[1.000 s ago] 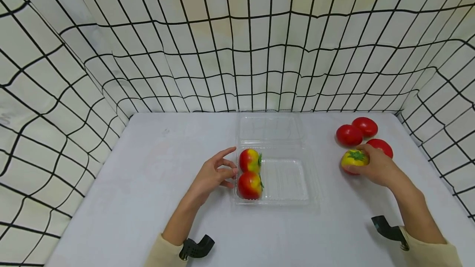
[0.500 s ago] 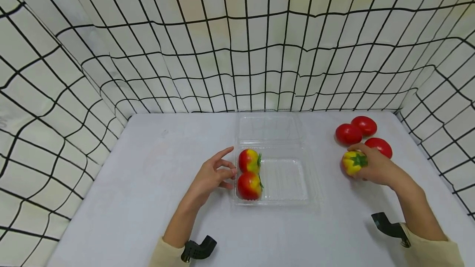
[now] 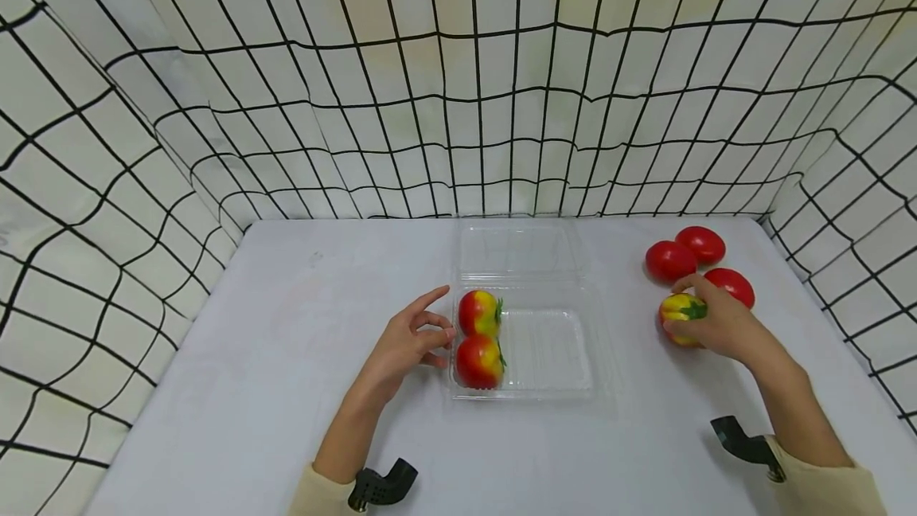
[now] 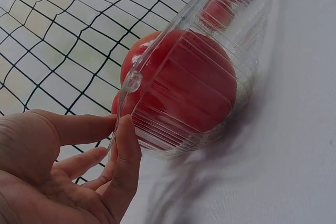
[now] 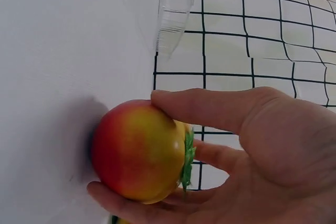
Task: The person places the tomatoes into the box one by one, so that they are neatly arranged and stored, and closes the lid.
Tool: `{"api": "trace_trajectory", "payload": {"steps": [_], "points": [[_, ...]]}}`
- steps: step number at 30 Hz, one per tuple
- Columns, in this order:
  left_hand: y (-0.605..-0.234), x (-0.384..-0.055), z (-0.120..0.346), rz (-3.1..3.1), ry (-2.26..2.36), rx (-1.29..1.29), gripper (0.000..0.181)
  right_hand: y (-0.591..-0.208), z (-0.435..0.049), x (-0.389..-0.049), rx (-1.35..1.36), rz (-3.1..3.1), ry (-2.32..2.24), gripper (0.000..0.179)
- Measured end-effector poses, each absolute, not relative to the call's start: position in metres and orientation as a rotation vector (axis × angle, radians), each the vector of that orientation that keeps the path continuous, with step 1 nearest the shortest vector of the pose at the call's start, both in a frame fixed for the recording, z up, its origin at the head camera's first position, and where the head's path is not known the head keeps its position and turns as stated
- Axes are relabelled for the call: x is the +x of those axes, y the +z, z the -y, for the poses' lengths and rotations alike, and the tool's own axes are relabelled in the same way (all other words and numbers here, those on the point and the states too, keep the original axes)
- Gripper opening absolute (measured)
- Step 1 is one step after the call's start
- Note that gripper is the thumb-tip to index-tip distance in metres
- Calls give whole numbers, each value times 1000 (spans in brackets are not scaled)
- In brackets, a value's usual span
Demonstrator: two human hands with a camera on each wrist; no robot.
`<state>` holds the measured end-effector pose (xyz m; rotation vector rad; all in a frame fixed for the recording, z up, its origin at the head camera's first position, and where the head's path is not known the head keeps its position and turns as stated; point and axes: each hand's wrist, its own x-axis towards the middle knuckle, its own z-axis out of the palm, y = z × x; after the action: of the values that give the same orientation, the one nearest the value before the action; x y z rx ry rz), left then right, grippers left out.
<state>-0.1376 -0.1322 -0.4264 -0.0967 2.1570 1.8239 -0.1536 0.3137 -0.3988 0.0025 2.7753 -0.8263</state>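
- Two hands are working well apart over a white table [image 3: 301,396], and a clear plastic clamshell container [image 3: 552,349] is sitting between them, its lid [image 3: 519,249] lying back on the far side.
- The right hand [image 3: 727,325] is holding a red-and-yellow tomato [image 3: 676,307], thumb and fingers curving round it; the fruit is staying to the right of the container, low over the table, and whether it is touching the surface I cannot tell.
- Compared with one second ago, that tomato is lying turned in the grip: its green calyx is now facing the palm instead of up towards the head camera.
- The left hand [image 3: 408,341] is keeping its place, pinching the container's left rim between thumb and finger.
- Two more tomatoes, a far one [image 3: 477,313] and a near one [image 3: 478,362], are resting unmoved along the container's left side, calyces pointing right.
- Three glossy red fruits [image 3: 670,262] are remaining clustered just beyond the right hand, which is partly covering the nearest.
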Motion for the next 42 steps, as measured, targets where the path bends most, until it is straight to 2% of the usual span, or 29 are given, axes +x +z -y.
{"api": "trace_trajectory", "payload": {"steps": [4, 21, 33, 42], "points": [[-427, -138, 132, -2155, 1828, -101, 68, -399, -310, -156, 46, -2790, -831, 87], [-430, -136, 132, -2128, 1854, -106, 66, -396, -285, -155, 30, -2881, -1037, 87], [-430, -135, 132, -2091, 1873, -102, 67, -390, -265, -151, -76, -2896, -1209, 80], [-431, -135, 131, -2106, 1870, -110, 66, -396, -260, -153, -183, -2887, -1355, 85]]}}
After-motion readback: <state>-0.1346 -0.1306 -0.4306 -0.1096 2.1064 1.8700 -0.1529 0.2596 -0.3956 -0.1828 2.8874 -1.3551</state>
